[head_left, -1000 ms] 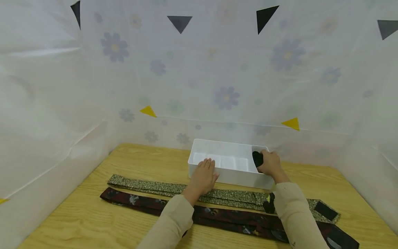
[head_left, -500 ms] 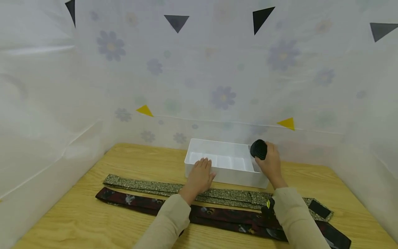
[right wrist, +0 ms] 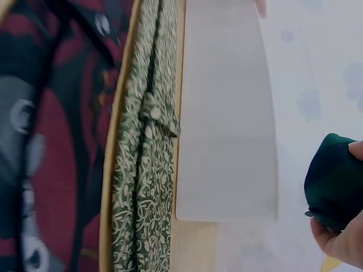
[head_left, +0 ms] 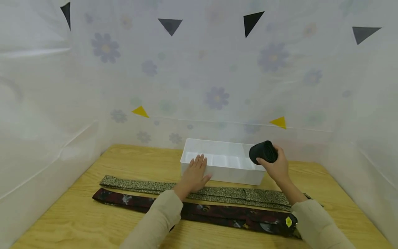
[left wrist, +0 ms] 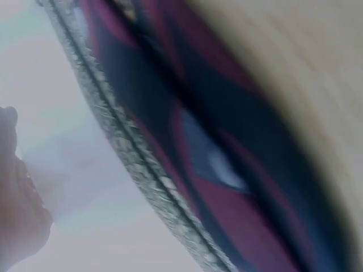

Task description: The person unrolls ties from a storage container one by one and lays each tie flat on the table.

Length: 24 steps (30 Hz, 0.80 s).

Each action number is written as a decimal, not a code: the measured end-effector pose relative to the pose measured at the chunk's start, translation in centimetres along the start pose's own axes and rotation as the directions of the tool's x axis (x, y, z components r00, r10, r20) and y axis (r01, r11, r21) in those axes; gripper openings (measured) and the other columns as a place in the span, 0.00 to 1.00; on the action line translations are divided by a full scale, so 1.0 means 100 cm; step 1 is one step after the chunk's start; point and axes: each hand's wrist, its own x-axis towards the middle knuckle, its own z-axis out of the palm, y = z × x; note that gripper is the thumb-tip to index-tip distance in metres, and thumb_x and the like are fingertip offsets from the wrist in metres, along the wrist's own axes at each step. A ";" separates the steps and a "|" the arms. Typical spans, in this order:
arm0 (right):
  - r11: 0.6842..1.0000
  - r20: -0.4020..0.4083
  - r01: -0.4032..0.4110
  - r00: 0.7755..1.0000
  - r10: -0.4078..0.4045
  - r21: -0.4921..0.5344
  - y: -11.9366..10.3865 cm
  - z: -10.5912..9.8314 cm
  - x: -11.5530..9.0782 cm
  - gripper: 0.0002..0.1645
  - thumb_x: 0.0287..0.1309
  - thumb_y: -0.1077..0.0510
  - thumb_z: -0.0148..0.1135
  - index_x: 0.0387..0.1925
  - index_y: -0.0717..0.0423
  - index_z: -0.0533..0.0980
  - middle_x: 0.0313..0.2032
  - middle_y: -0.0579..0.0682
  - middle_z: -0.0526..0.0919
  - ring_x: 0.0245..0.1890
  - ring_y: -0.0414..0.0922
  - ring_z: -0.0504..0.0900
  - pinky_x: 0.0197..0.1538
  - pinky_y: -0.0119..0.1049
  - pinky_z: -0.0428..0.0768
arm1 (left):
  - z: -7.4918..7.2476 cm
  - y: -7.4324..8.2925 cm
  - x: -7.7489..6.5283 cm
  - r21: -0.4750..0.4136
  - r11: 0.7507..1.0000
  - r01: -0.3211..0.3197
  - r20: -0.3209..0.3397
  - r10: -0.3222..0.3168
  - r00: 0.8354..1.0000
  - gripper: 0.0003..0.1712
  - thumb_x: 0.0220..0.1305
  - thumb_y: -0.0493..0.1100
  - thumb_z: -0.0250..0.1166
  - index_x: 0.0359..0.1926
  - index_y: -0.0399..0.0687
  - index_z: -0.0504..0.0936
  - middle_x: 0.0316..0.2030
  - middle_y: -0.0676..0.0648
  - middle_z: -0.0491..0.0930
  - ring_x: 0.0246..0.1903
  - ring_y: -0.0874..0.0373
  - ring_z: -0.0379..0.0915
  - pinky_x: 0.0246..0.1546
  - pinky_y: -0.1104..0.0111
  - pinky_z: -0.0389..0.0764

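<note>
Above the right end of a white divided box point(head_left: 236, 175), my right hand point(head_left: 279, 169) grips a dark rolled-up necktie point(head_left: 260, 154) between thumb and fingers. The roll lies on its side with its spiral end towards me; it looks dark green in the right wrist view, where the hand point(right wrist: 347, 243) is partly cut off. My left hand point(head_left: 193, 175) rests with straight fingers on the front wall of the box near its left end. In front of the box lie a green patterned tie point(head_left: 136, 185) and a dark red tie point(head_left: 224, 216), both stretched lengthwise.
The box stands towards the back of a wooden table point(head_left: 71, 214). Behind it hangs a pale flowered curtain point(head_left: 186, 79). Both ties lie beneath my forearms, and the right sleeve point(head_left: 320, 223) hides their right ends.
My right hand has lifted the rolled tie out of the box's right compartment and turned it. The left hand has stayed on the front wall. The head view has shifted slightly.
</note>
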 end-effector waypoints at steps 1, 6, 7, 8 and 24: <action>0.999 0.023 -0.033 0.999 0.033 0.005 -0.003 -0.002 -0.004 0.48 0.52 0.57 0.65 0.68 0.65 0.51 0.65 0.69 0.57 0.64 0.65 0.58 0.63 0.61 0.61 | 0.000 0.000 -0.002 0.003 1.000 -0.007 0.000 0.007 1.000 0.38 0.71 0.55 0.42 0.71 0.36 0.47 0.72 0.37 0.43 0.72 0.44 0.37 0.72 0.53 0.45; 0.994 0.115 -0.111 0.987 0.111 -0.007 -0.018 -0.010 -0.021 0.49 0.54 0.52 0.64 0.69 0.63 0.49 0.65 0.68 0.56 0.64 0.65 0.58 0.63 0.60 0.63 | 0.001 -0.001 -0.011 0.035 0.998 -0.044 -0.015 0.044 0.999 0.39 0.70 0.57 0.44 0.71 0.37 0.46 0.72 0.36 0.43 0.72 0.42 0.36 0.71 0.51 0.45; 0.994 0.131 -0.112 0.985 0.114 -0.018 -0.020 -0.011 -0.024 0.49 0.54 0.51 0.64 0.69 0.63 0.49 0.65 0.69 0.56 0.63 0.65 0.59 0.62 0.61 0.64 | 0.001 -0.001 -0.013 0.038 0.998 -0.048 -0.019 0.048 0.999 0.40 0.70 0.57 0.44 0.72 0.37 0.45 0.72 0.36 0.42 0.72 0.42 0.35 0.71 0.51 0.45; 0.993 0.148 -0.114 0.982 0.117 -0.026 -0.022 -0.011 -0.027 0.49 0.54 0.51 0.63 0.69 0.63 0.49 0.66 0.69 0.55 0.63 0.65 0.59 0.62 0.61 0.64 | 0.001 -0.001 -0.015 0.047 0.998 -0.049 -0.019 0.050 0.999 0.40 0.70 0.57 0.44 0.72 0.38 0.44 0.72 0.36 0.41 0.72 0.42 0.34 0.71 0.51 0.44; 0.972 0.395 -0.232 0.891 0.222 -0.021 -0.033 -0.007 -0.081 0.47 0.57 0.50 0.61 0.69 0.61 0.49 0.63 0.69 0.59 0.57 0.63 0.69 0.49 0.50 0.78 | -0.012 0.020 -0.060 0.033 0.986 -0.165 -0.011 0.166 0.986 0.44 0.68 0.61 0.47 0.72 0.39 0.45 0.72 0.35 0.41 0.72 0.41 0.37 0.70 0.50 0.48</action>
